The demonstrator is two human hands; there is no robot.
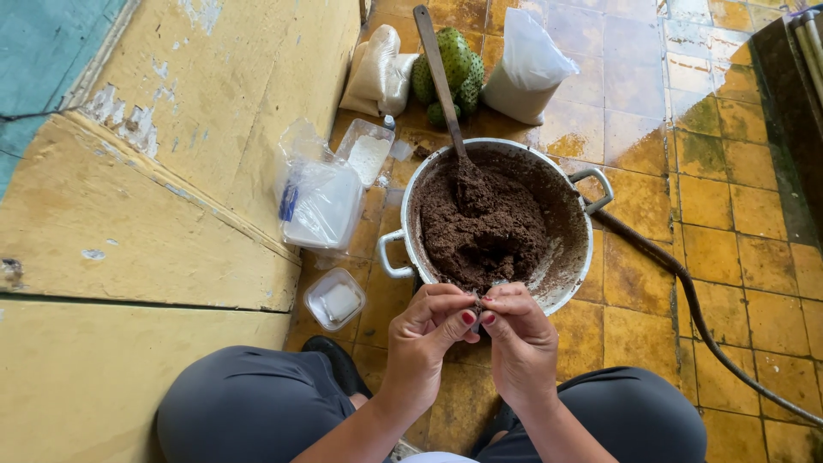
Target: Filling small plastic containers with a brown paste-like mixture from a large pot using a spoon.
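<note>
A metal pot [583, 225] with two handles sits on the yellow tiled floor, filled with a dark brown crumbly mass [484, 231]. A wooden spoon [439, 77] stands stuck in that mass, its handle leaning away from me. My left hand [424, 334] and my right hand [519, 339] meet just over the pot's near rim. Their fingertips pinch a small dark lump together between them. My knees in grey trousers frame the hands on both sides.
Left of the pot lie a clear plastic bag [319, 201] over a white tub, an open tub [367, 153] and a small square container [334, 300]. Behind are green spiky fruits [454, 64], two white-filled bags [527, 64]. A dark hose [686, 300] runs right. A yellow wall rises left.
</note>
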